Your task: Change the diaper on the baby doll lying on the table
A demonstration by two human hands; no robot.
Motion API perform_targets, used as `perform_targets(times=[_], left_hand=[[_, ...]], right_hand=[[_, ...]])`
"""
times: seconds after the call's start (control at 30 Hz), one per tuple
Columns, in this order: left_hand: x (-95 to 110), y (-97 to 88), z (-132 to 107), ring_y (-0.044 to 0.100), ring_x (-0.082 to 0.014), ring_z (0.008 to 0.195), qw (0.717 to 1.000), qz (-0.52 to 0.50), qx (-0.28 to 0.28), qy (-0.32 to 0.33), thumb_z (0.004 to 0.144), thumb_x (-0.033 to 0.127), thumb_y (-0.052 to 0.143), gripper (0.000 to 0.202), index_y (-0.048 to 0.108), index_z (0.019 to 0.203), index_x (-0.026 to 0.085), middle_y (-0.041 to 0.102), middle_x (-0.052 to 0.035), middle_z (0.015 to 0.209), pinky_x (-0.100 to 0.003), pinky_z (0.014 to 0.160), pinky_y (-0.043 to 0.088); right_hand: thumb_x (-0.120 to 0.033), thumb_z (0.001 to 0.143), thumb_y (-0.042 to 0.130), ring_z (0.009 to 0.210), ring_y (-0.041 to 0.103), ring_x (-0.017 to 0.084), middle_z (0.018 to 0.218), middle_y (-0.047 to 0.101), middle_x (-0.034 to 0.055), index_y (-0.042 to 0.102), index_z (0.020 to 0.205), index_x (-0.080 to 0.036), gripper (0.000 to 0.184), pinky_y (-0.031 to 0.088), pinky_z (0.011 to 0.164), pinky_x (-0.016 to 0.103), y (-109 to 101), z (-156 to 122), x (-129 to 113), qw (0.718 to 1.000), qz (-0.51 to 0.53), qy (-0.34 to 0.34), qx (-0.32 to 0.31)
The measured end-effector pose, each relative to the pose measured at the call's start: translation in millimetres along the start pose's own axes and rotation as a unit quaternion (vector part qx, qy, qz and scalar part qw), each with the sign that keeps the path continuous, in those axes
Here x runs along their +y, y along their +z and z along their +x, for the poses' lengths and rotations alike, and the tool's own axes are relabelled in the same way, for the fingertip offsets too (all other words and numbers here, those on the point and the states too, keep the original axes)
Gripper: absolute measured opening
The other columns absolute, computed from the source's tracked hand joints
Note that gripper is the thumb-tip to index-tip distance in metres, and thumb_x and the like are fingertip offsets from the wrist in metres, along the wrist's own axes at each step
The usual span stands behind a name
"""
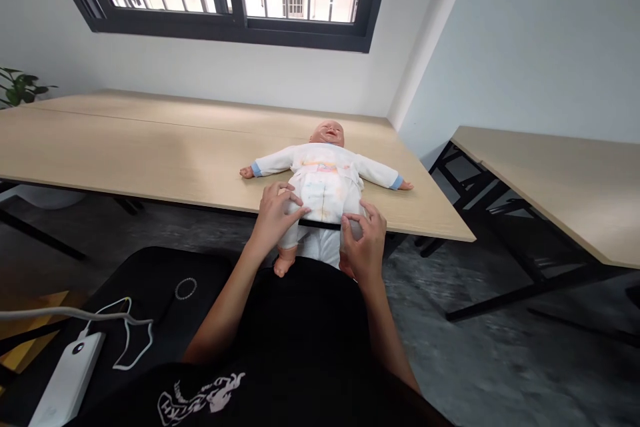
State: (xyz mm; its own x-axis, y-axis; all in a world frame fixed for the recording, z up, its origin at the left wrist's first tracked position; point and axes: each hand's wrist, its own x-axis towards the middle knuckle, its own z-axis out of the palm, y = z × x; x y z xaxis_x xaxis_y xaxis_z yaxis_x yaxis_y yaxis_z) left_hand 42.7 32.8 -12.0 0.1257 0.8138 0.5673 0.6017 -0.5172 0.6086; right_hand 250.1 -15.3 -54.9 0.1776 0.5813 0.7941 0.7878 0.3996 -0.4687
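A baby doll (325,170) in a white suit with blue cuffs lies on its back at the near edge of a long wooden table (150,153), arms spread, legs hanging over the edge. A white diaper (324,197) covers its hips. My left hand (277,212) rests on the doll's hip on the left side, fingers curled and pressed onto the diaper. My right hand (364,237) pinches the diaper's edge on the right side, near the table edge.
A second wooden table (560,180) stands to the right across a gap of grey floor. At lower left, a black surface (150,300) holds a white power bank (67,380), a white cable (125,333) and a small ring (185,289). A plant (20,88) shows at far left.
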Motion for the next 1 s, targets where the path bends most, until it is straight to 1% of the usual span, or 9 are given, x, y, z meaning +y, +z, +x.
perform_targets(times=[0.07, 0.2, 0.4, 0.53, 0.67, 0.73, 0.83, 0.93, 1.0], left_hand=[[0, 0.0, -2, 0.050, -0.0297, 0.124, 1.000, 0.022, -0.013, -0.006, 0.079, 0.023, 0.083, 0.013, 0.072, 0.084, 0.020, 0.058, -0.0084, 0.124, -0.046, 0.110, 0.040], [3, 3.0, -4, 0.048, -0.0302, 0.125, 0.999, 0.027, -0.028, -0.019, 0.081, 0.019, 0.080, 0.009, 0.071, 0.082, 0.020, 0.055, -0.0079, 0.127, -0.048, 0.111, 0.040], [-1, 6.1, -4, 0.049, -0.0295, 0.127, 0.999, -0.045, -0.012, -0.017, 0.083, 0.022, 0.077, 0.006, 0.073, 0.078, 0.020, 0.056, -0.0087, 0.125, -0.047, 0.114, 0.037], [-8, -0.7, -2, 0.053, -0.0273, 0.123, 0.990, -0.131, -0.008, -0.041, 0.084, 0.029, 0.076, 0.008, 0.076, 0.081, 0.022, 0.060, -0.0079, 0.118, -0.045, 0.113, 0.040], [-16, -12.1, -1, 0.056, -0.0274, 0.117, 0.988, -0.133, 0.022, -0.079, 0.083, 0.032, 0.075, 0.010, 0.078, 0.084, 0.022, 0.063, -0.0073, 0.108, -0.048, 0.113, 0.040], [-18, -13.6, -1, 0.055, -0.0280, 0.119, 0.986, -0.142, 0.009, -0.086, 0.082, 0.033, 0.076, 0.011, 0.078, 0.084, 0.023, 0.063, -0.0080, 0.110, -0.048, 0.114, 0.040], [-15, -6.1, -2, 0.053, -0.0286, 0.126, 0.983, -0.164, -0.020, -0.075, 0.079, 0.035, 0.080, 0.014, 0.079, 0.087, 0.024, 0.060, -0.0090, 0.120, -0.047, 0.115, 0.041], [-5, 8.0, -2, 0.049, -0.0287, 0.133, 0.986, -0.150, -0.011, -0.067, 0.078, 0.035, 0.083, 0.016, 0.078, 0.088, 0.023, 0.054, -0.0095, 0.131, -0.046, 0.117, 0.038], [1, 16.3, -2, 0.046, -0.0282, 0.136, 0.990, -0.129, 0.002, -0.064, 0.080, 0.032, 0.081, 0.013, 0.075, 0.086, 0.022, 0.052, -0.0099, 0.135, -0.046, 0.119, 0.036]], right_hand=[[-0.037, 0.100, 0.057, 0.130, 0.052, 0.029, 0.133, 0.060, 0.0141, 0.072, 0.092, -0.017, 0.026, 0.043, 0.112, 0.051, 2, -1, 1, 1.000, -0.004, -0.008, -0.001], [-0.035, 0.100, 0.057, 0.134, 0.048, 0.030, 0.137, 0.057, 0.0145, 0.073, 0.097, -0.017, 0.024, 0.042, 0.113, 0.051, 5, -3, 0, 1.000, -0.008, -0.015, -0.008], [-0.034, 0.098, 0.059, 0.129, 0.051, 0.029, 0.133, 0.059, 0.0138, 0.071, 0.092, -0.017, 0.022, 0.043, 0.110, 0.051, 10, 0, 0, 1.000, 0.007, 0.020, 0.005], [-0.034, 0.097, 0.060, 0.122, 0.054, 0.027, 0.126, 0.062, 0.0127, 0.069, 0.091, -0.017, 0.020, 0.043, 0.108, 0.048, 8, 3, 2, 0.999, 0.010, 0.040, 0.025], [-0.037, 0.097, 0.061, 0.121, 0.054, 0.026, 0.124, 0.063, 0.0113, 0.070, 0.092, -0.018, 0.022, 0.042, 0.108, 0.048, 1, 6, 6, 0.999, 0.019, 0.043, 0.020], [-0.039, 0.097, 0.061, 0.123, 0.052, 0.027, 0.125, 0.063, 0.0108, 0.072, 0.093, -0.019, 0.023, 0.041, 0.109, 0.048, -2, 8, 7, 0.999, 0.029, 0.043, 0.004], [-0.040, 0.098, 0.059, 0.125, 0.050, 0.027, 0.126, 0.063, 0.0114, 0.072, 0.094, -0.019, 0.025, 0.040, 0.110, 0.048, -3, 13, 6, 0.998, 0.042, 0.056, -0.007], [-0.040, 0.098, 0.057, 0.125, 0.050, 0.027, 0.127, 0.062, 0.0122, 0.072, 0.092, -0.018, 0.027, 0.041, 0.110, 0.048, 0, 18, 4, 0.996, 0.052, 0.068, -0.011], [-0.041, 0.098, 0.057, 0.124, 0.051, 0.027, 0.128, 0.061, 0.0123, 0.071, 0.090, -0.018, 0.027, 0.041, 0.109, 0.048, 2, 22, 4, 0.996, 0.058, 0.073, -0.018]])
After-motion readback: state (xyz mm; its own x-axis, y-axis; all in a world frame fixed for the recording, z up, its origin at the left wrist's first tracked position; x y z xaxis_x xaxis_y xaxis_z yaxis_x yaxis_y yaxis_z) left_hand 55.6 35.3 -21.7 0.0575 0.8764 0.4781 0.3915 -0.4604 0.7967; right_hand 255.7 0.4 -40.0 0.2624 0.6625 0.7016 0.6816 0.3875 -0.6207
